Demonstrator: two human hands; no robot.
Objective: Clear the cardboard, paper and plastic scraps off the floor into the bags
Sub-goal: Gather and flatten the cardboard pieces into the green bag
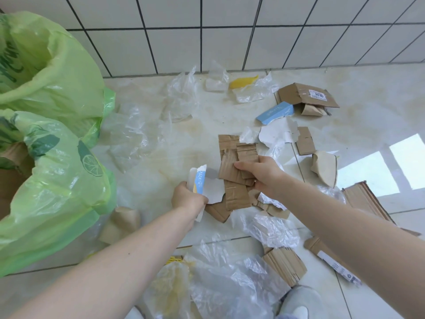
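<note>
My right hand (262, 174) grips a stack of brown cardboard pieces (236, 157) just above the floor at the centre. To its left, my left hand (187, 199) is closed on torn white paper scraps with a blue and yellow print (202, 184). Two green plastic bags stand open at the left: the near bag (57, 187) with cardboard inside, and the far bag (50, 65) behind it. More scraps lie around: clear plastic film (133, 132), a blue carton piece (274, 112), a brown box with a label (308, 95), and crumpled plastic (271, 229) below my hands.
A white tiled wall (207, 31) closes off the far side. Flattened cardboard (365, 201) lies at the right, another folded piece (285, 264) at the lower right. A heap of clear plastic with a yellow scrap (207, 284) sits near my grey shoe (299, 302).
</note>
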